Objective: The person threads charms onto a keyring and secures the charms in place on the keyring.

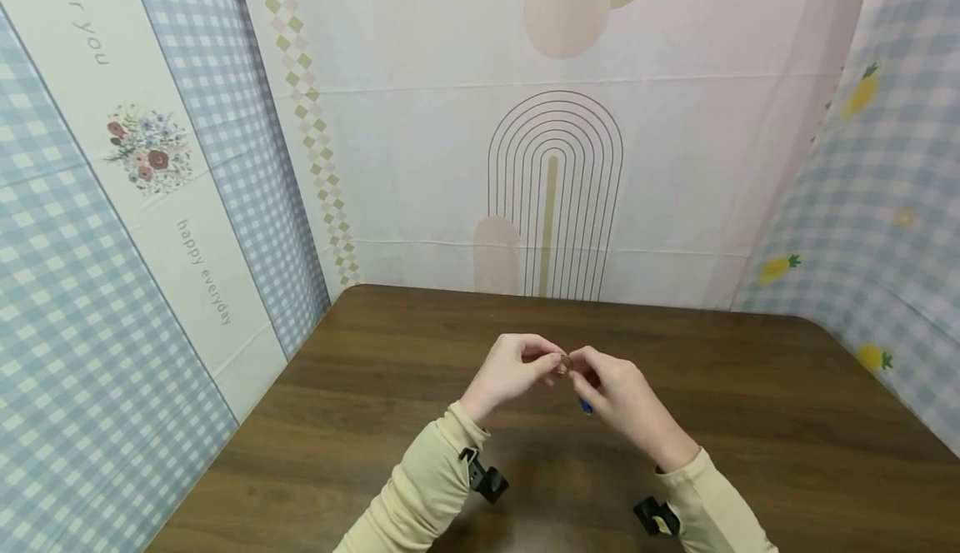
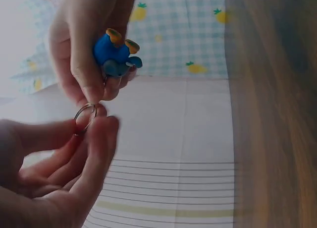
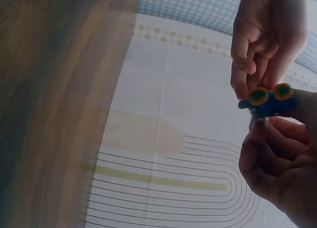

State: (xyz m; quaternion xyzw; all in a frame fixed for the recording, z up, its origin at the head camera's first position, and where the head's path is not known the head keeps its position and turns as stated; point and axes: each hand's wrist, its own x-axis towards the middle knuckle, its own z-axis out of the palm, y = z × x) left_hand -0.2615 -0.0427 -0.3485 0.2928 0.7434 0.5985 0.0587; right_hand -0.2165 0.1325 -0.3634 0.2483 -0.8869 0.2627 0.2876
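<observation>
Between the two hands is a metal key ring (image 2: 85,119), part of a keychain with a small blue figure (image 2: 116,53) that has orange feet and looks like an elephant. My left hand (image 1: 517,372) pinches one side of the ring between thumb and fingers. From the other side, my right hand (image 1: 617,391) pinches the ring's edge with thumb and forefinger. The figure (image 3: 271,101) dangles beside the right hand's fingers, feet outward. Mostly hidden in the head view, it shows only as a blue bit (image 1: 585,406) under the right palm. Both hands are raised above the table.
A brown wood-grain table (image 1: 360,420) lies below the hands. Printed cloth hangs behind it (image 1: 420,161), with blue checked cloth at left (image 1: 97,286) and right (image 1: 862,228). Black camera mounts sit on the left wrist (image 1: 483,478) and right wrist (image 1: 656,517).
</observation>
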